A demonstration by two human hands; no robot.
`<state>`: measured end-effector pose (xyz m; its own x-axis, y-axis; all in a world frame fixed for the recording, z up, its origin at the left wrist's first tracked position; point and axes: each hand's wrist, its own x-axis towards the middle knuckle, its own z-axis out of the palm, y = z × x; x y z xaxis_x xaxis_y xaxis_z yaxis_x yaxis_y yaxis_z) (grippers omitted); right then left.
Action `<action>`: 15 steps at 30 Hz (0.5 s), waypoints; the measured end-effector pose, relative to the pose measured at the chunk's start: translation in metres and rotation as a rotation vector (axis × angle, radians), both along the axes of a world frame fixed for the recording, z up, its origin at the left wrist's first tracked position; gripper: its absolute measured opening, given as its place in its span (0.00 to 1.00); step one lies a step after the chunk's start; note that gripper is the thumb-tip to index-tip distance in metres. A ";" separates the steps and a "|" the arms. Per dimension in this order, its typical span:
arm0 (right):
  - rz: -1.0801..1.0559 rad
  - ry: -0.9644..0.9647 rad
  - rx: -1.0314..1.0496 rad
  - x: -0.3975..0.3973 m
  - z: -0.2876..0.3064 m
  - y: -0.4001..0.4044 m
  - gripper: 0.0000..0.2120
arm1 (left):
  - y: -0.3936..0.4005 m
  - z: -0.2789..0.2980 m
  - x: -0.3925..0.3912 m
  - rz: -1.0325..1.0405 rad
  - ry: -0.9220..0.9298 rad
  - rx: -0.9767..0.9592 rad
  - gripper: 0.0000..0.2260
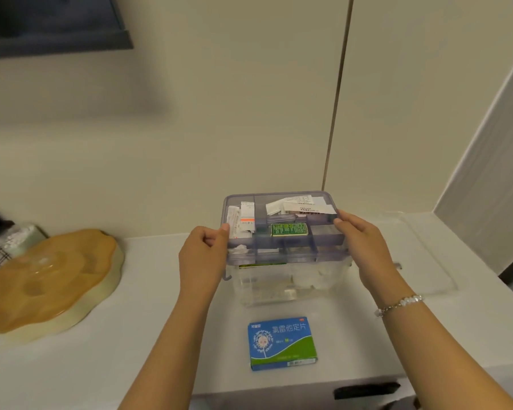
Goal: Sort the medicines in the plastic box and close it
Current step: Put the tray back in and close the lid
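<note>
- The divided tray (282, 229) of medicines sits tilted at the top of the clear plastic box (288, 279), which stands on the white bench (160, 335).
- The left hand (203, 255) grips the tray's left end, thumb over the rim, fingers curled beneath.
- The right hand (365, 247) pinches the right end, fingers clamped on the edge.
- A blue-green medicine carton (282, 343) lies flat just in front of the box.
- A clear lid (421, 255) lies to the right.
- An amber dish (51, 279) sits well to the left.

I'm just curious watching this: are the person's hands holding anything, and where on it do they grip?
Yes. Both hands hold the purple divided tray above the clear plastic box: the left hand grips its left end, the right hand its right end.
</note>
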<state>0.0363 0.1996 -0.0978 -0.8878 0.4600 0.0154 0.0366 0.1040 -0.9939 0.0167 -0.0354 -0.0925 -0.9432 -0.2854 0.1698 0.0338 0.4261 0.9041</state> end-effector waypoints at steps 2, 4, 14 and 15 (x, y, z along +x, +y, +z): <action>0.002 -0.025 0.052 -0.003 -0.002 -0.001 0.15 | 0.000 -0.002 0.000 -0.016 -0.024 -0.006 0.12; -0.013 -0.052 0.129 -0.005 -0.003 -0.002 0.16 | 0.001 -0.002 0.001 -0.020 -0.029 0.001 0.12; -0.023 -0.103 0.197 -0.012 -0.008 0.006 0.16 | 0.006 -0.004 -0.004 -0.042 -0.085 0.016 0.11; -0.027 -0.104 0.208 -0.013 -0.009 0.006 0.15 | 0.006 -0.005 -0.003 -0.045 -0.084 0.006 0.11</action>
